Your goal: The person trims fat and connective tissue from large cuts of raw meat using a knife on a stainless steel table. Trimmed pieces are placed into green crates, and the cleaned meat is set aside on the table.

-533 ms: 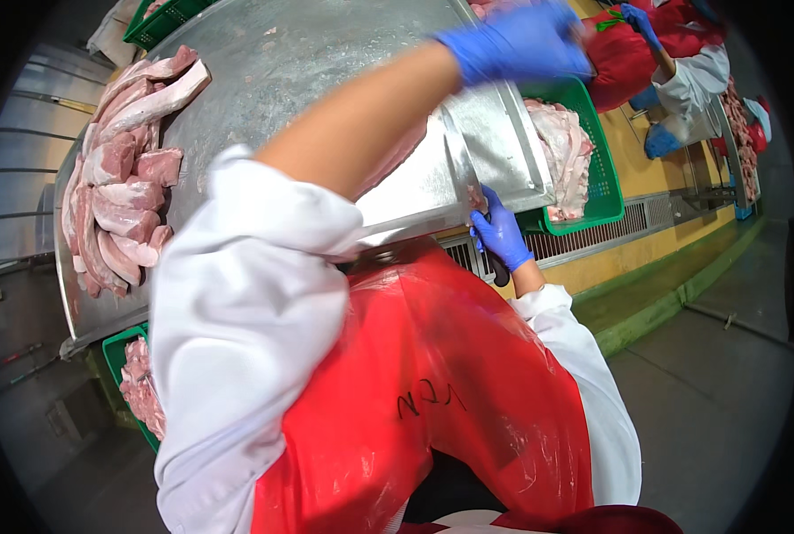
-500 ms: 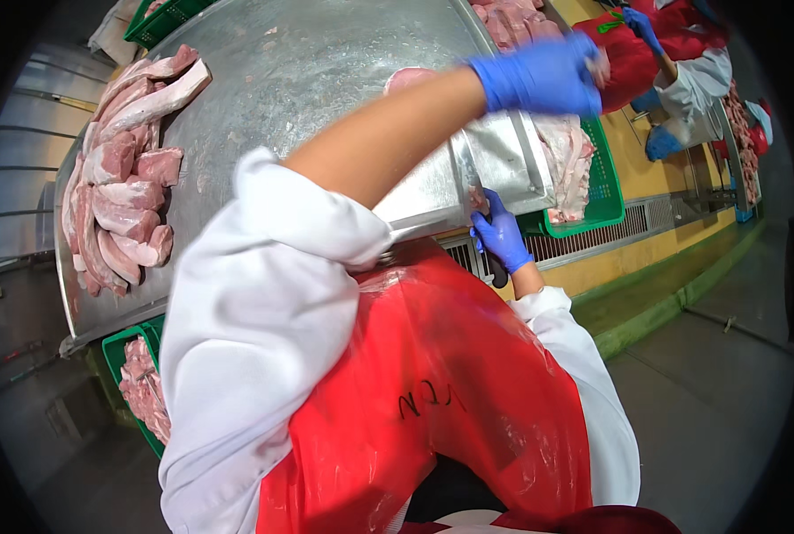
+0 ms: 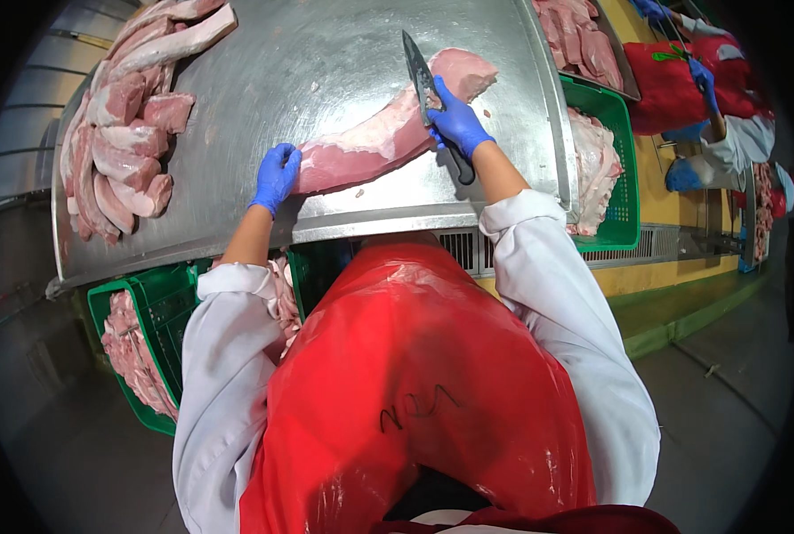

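My left hand (image 3: 275, 178), in a blue glove, has its fingers curled on the left end of a long pork slab (image 3: 352, 156) lying across the steel table (image 3: 290, 71). My right hand (image 3: 453, 120), also blue-gloved, grips a black-handled knife (image 3: 417, 71), its blade pointing up and away over the slab's right part and its handle end showing below my hand. At the left of the table lies a pile of pork strips and chunks (image 3: 121, 151).
Green crates of meat stand right (image 3: 624, 205) and below left (image 3: 134, 374). A metal tray of meat (image 3: 575, 36) is at the upper right. Beyond it, co-workers in red aprons (image 3: 673, 89), one with a blue-gloved hand (image 3: 704, 80), work beside a yellow floor area (image 3: 646, 160).
My left hand has swung from the upper right down to the slab's left end. My right hand and knife have moved up over the meat. The view has shifted, showing more crates below.
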Available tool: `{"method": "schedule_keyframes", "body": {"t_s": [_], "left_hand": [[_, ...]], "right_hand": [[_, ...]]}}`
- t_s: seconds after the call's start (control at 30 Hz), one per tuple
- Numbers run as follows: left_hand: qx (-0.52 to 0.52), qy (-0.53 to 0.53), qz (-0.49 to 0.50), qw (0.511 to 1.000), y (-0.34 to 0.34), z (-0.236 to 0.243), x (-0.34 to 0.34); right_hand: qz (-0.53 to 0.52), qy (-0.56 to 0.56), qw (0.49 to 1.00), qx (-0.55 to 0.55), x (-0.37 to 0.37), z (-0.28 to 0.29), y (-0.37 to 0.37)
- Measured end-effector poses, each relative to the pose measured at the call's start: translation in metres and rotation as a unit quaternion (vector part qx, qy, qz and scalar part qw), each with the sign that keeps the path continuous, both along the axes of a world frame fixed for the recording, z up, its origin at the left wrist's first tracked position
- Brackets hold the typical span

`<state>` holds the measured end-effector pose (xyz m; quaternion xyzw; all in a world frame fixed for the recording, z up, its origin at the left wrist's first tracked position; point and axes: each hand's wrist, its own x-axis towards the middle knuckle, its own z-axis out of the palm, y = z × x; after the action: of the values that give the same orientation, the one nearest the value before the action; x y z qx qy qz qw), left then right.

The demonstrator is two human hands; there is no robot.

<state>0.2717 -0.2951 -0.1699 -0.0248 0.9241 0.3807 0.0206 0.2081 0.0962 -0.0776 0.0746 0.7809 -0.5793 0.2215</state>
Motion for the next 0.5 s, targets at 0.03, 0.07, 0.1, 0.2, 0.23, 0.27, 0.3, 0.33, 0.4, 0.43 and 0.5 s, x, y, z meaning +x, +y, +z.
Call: {"method": "schedule_keyframes", "body": {"t_s": [0.03,0.07,0.1,0.2,0.23,0.27,0.3,0.33,0.4,0.43,0.5], "left_hand": [[-0.018,0.044,0.013,0.999,0.006,-0.004,0.005],[-0.017,0.051,0.025,0.998,0.012,-0.002,0.011],[-0.017,0.057,0.035,0.998,0.018,-0.001,0.017],[-0.018,0.086,0.081,0.993,0.024,0.002,0.027],[-0.022,0.099,0.085,0.991,0.03,0.007,0.03],[-0.029,0.11,0.08,0.99,0.036,0.007,0.03],[-0.027,0.123,0.084,0.988,0.042,0.006,0.03],[-0.027,0.126,0.078,0.989,0.043,0.006,0.028],[-0.03,0.131,0.074,0.988,0.045,0.007,0.028],[-0.03,0.129,0.074,0.988,0.046,0.009,0.029],[-0.035,0.125,0.078,0.989,0.043,0.01,0.033]], "right_hand": [[0.02,-0.006,0.999,0.027,0.004,0.003,0.001],[0.039,-0.011,0.998,0.054,0.014,0.009,0.004],[0.057,-0.016,0.995,0.081,0.028,0.014,0.009],[0.062,-0.005,0.998,0.02,0.09,0.008,0.023],[0.063,0.004,0.998,0.028,0.086,0.007,0.021],[0.054,0.011,0.998,0.033,0.076,0.003,0.016],[0.044,0.003,0.999,0.029,0.063,-0.001,0.01],[0.033,-0.002,0.999,0.026,0.049,-0.002,0.003],[0.015,-0.044,0.999,0.002,0.017,0.009,-0.018],[0.021,-0.018,1.0,0.003,0.016,0.001,-0.017],[0.043,0.022,0.998,0.035,0.052,-0.018,-0.009]]}}
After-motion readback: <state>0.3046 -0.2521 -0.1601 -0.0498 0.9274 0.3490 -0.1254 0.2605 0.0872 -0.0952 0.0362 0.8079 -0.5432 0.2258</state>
